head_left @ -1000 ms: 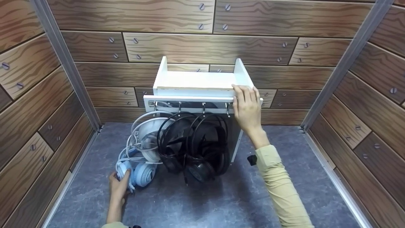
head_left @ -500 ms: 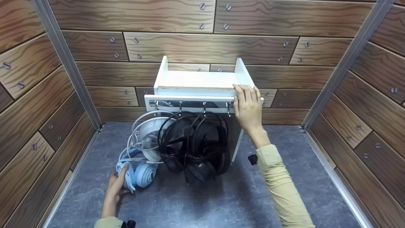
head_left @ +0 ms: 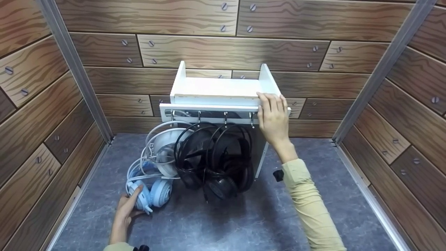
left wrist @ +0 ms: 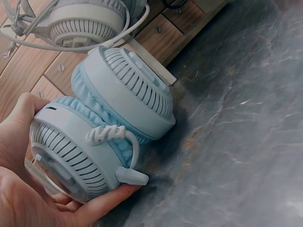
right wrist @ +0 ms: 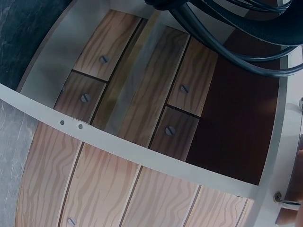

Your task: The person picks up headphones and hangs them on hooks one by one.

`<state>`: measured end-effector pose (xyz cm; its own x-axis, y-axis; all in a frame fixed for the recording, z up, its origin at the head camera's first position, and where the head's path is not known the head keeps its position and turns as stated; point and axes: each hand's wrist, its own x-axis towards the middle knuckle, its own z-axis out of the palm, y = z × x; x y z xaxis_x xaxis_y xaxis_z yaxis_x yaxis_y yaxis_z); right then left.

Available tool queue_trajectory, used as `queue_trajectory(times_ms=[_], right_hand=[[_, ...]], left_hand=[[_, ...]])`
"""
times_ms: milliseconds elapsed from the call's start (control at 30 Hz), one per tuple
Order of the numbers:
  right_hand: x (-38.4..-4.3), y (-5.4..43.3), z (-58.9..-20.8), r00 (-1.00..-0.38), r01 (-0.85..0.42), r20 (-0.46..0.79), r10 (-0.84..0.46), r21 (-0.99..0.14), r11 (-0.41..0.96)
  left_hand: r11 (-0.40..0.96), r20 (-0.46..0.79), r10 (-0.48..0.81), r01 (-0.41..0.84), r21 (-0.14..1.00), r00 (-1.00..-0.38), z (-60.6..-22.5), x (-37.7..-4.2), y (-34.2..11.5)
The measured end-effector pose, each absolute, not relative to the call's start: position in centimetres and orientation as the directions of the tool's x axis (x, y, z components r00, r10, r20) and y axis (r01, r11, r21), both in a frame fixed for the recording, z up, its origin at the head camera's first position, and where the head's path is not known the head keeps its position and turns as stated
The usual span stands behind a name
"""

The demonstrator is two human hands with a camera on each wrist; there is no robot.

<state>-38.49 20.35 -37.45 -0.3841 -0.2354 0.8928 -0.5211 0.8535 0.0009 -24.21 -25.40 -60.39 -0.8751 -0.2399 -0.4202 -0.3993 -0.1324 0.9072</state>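
Note:
My left hand (head_left: 125,209) grips the outer ear cup of a light-blue headset (left wrist: 120,92), thumb on one side and fingers beneath. The headset's short microphone (left wrist: 131,176) sticks out by my fingertip, and its band is partly hidden behind pale cables. My right hand (head_left: 274,116) rests on the right end of a white rack's hook rail (head_left: 209,108), fingers laid over its top edge and thumb on the front. From the rail hang a white headset (head_left: 165,150) at the left and black headsets (head_left: 223,184) in the middle. The right wrist view barely shows my hand.
The white rack (head_left: 219,87) stands near the plank-patterned back wall (head_left: 230,52). Its rightmost hook (head_left: 252,120) holds nothing. Dark grey marbled flooring (head_left: 216,230) spreads in front, between plank-patterned side walls with metal corner strips.
My left hand and forearm have shifted slightly left, the thumb changing place on the blue ear cup. The headset has turned a little and its microphone has moved right. My right hand stays put.

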Motion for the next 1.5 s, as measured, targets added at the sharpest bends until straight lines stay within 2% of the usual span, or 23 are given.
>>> queue_trajectory(times_ms=[400,600,967,1167,1500], right_hand=[[-38.5,20.3,-37.5,-0.393,-0.522,0.889,-0.236,-0.004,0.853],[-38.4,20.4,-37.5,-0.392,-0.521,0.890,-0.232,-0.007,0.853],[-38.5,20.3,-37.5,-0.392,-0.521,0.890,-0.234,-0.004,0.854],[-38.5,20.4,-37.5,-0.383,-0.520,0.894,-0.234,0.000,0.854],[-38.6,20.4,-37.4,-0.376,-0.526,0.896,-0.237,0.005,0.851]], left_hand=[[-0.271,-0.447,-0.316,-0.372,0.888,-0.837,-61.1,-21.4,-23.6],[-0.284,-0.407,-0.373,-0.315,0.906,-0.834,-61.3,-20.0,-22.8],[-0.385,-0.362,-0.446,-0.189,0.903,-0.819,-62.2,-17.1,-23.0],[-0.415,-0.341,-0.455,-0.143,0.898,-0.823,-61.7,-15.8,-23.4],[-0.480,-0.331,-0.521,-0.051,0.876,-0.787,-60.7,-14.2,-23.3]])
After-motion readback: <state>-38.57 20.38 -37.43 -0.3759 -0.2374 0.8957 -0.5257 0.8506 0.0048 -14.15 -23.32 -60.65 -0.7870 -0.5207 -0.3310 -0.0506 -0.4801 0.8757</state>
